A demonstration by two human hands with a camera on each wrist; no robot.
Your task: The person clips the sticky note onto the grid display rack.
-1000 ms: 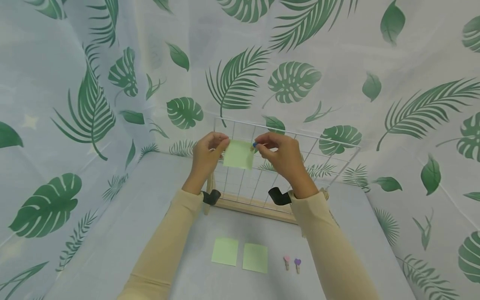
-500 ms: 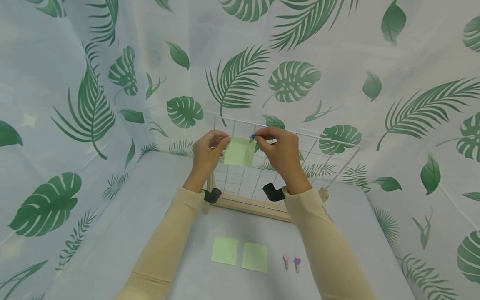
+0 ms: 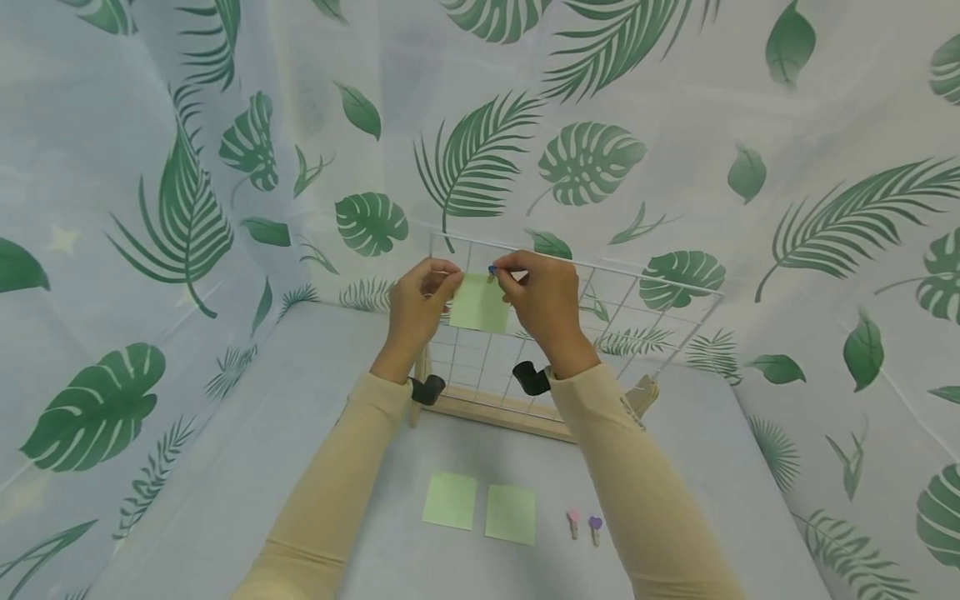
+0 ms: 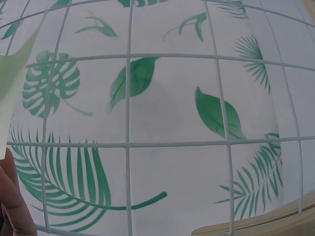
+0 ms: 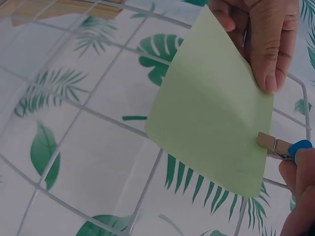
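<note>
A green sticky note (image 3: 478, 304) is held up against the upper left of a white wire grid (image 3: 517, 375). My left hand (image 3: 417, 310) pinches the note's left edge between thumb and fingers. In my right hand (image 3: 547, 300) a small wooden clothespin (image 5: 273, 145) with a blue end is pinched. Its wooden tip overlaps the note's top edge in the right wrist view. Only part of my left fingers (image 4: 14, 199) and a corner of the note show in the left wrist view.
Two more green sticky notes (image 3: 449, 502) lie side by side on the table (image 3: 315, 350) in front. Right of them lie a pink-heart clothespin (image 3: 573, 524) and a purple-heart clothespin (image 3: 596, 530). A wooden base (image 3: 502, 414) carries the grid; leaf-patterned cloth hangs behind.
My right hand has moved left and slightly up with the clothespin, from the note's right edge to along its top edge. The note has risen slightly; the left hand stays nearly still.
</note>
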